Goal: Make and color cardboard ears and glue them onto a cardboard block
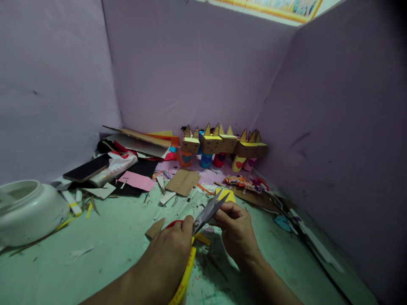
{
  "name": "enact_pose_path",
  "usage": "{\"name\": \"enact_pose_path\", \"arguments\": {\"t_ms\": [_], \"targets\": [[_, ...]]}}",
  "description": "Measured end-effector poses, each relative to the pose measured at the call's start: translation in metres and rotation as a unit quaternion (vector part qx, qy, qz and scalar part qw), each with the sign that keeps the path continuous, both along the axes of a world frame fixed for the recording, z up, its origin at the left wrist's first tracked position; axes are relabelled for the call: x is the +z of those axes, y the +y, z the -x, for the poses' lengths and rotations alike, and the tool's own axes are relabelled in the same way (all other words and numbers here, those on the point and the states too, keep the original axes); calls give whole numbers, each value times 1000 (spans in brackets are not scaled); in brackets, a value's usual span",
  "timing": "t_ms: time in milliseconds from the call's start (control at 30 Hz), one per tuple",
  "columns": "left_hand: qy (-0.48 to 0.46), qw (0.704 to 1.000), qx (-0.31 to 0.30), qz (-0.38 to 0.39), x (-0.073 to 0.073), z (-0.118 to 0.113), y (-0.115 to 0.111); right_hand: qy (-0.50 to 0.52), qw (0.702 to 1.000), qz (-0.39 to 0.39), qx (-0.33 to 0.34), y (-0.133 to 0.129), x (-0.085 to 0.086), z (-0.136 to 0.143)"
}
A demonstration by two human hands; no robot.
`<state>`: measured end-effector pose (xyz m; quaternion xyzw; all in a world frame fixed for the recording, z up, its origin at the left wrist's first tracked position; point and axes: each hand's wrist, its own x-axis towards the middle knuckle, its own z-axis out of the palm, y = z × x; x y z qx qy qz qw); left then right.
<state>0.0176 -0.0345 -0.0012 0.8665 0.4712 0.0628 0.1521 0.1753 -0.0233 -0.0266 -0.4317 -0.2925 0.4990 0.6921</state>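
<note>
My left hand [173, 250] is closed round the handles of a pair of scissors [208, 212] with a red grip and a yellow grip. The blades are slightly apart and point up and to the right. My right hand [237, 228] is closed, its thumb and fingers pinched together close to the blade tips. What it pinches is too small to make out. Just beyond the blades lies a yellow piece [229, 195]. A brown cardboard scrap [155, 228] rests left of the scissors, and a yellow strip [202, 238] lies under them.
Cardboard-headed figures [211, 145] with pointed ears stand along the back wall. To the left are a white pot [28, 216], a dark phone [86, 168], pink paper [137, 181] and stacked cardboard [140, 137]. A brown cardboard piece [182, 182] lies mid-table; patterned cloth [243, 183] lies right.
</note>
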Motion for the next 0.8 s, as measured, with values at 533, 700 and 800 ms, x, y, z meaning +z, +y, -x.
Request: {"name": "enact_pose_path", "arguments": {"t_ms": [533,700,800], "targets": [[-26,999,-21,41,-5,8,5,-14,1000,-5,-12,4,-3,0],[-98,994,8,44,4,21,20,20,999,38,-5,2,7,8],[-42,990,129,-24,19,38,39,36,997,68,18,0,11,12]]}}
